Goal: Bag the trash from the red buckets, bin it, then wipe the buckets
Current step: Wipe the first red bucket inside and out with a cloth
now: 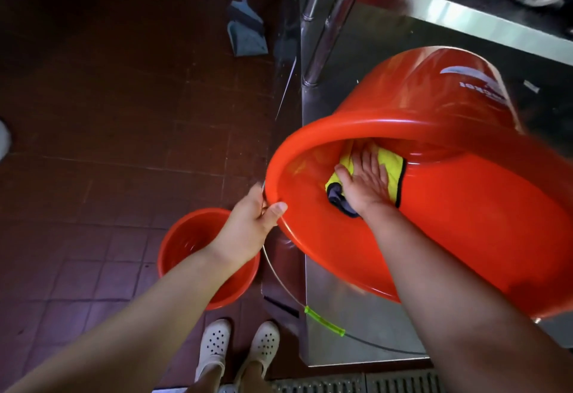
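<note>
Bucket under wipe: a large red plastic bucket point(434, 194) lies tipped on its side on a stainless steel table point(356, 324), mouth facing the person, long axis running away toward the far right. Left hand point(248, 225) grips the near rim, thumb curled over it. Right hand point(369, 181) reaches inside, fingers flat and spread, pressing a yellow cloth with dark edging point(390, 172) against the inner wall. A smaller red bucket point(186, 243) stands upright on the tiled floor point(93, 113) below the left forearm. Unwiped surface appears to lie deeper, beyond the fingertips.
</note>
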`<action>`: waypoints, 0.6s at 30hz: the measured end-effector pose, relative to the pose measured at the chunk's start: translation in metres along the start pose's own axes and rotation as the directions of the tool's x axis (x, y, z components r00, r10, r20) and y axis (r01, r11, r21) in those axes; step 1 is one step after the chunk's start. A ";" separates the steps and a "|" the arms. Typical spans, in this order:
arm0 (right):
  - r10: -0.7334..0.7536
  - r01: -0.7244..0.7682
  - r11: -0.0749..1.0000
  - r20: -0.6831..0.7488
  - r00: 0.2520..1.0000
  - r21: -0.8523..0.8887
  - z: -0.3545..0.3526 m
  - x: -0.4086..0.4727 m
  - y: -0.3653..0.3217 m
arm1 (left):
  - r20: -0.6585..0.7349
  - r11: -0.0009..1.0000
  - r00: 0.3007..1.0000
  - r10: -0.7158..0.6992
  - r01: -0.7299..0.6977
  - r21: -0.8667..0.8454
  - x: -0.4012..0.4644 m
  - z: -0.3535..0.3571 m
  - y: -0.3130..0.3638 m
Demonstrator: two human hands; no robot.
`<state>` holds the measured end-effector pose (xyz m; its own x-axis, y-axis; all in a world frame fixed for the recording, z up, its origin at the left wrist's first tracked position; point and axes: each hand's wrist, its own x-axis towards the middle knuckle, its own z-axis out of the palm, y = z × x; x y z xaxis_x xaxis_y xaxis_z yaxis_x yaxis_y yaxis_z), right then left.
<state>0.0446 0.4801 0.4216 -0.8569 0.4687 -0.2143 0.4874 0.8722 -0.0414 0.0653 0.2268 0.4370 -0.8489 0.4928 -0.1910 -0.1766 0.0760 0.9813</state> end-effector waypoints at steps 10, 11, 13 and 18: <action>-0.288 0.300 0.949 -0.114 0.951 0.101 0.025 -0.140 -0.044 | -0.147 0.986 0.982 0.114 -0.094 0.135 -0.003 0.011 0.013; -0.294 0.305 0.947 -0.115 0.949 0.097 0.023 -0.135 -0.042 | -0.143 0.986 0.982 0.121 -0.102 0.132 -0.002 0.009 0.017; -0.285 0.292 0.955 -0.102 0.953 0.059 0.019 -0.115 -0.037 | -0.142 0.979 0.977 0.159 -0.137 0.152 0.002 0.003 0.027; -0.194 0.193 0.981 -0.057 0.979 -0.014 0.011 -0.042 -0.013 | -0.102 0.964 0.967 0.233 -0.216 0.152 0.021 -0.017 0.056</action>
<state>0.0762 0.4474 0.4202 -0.9432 0.2983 -0.1462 0.3104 0.9481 -0.0685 0.0293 0.2262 0.4875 -0.9130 0.4059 0.0415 0.0889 0.0987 0.9911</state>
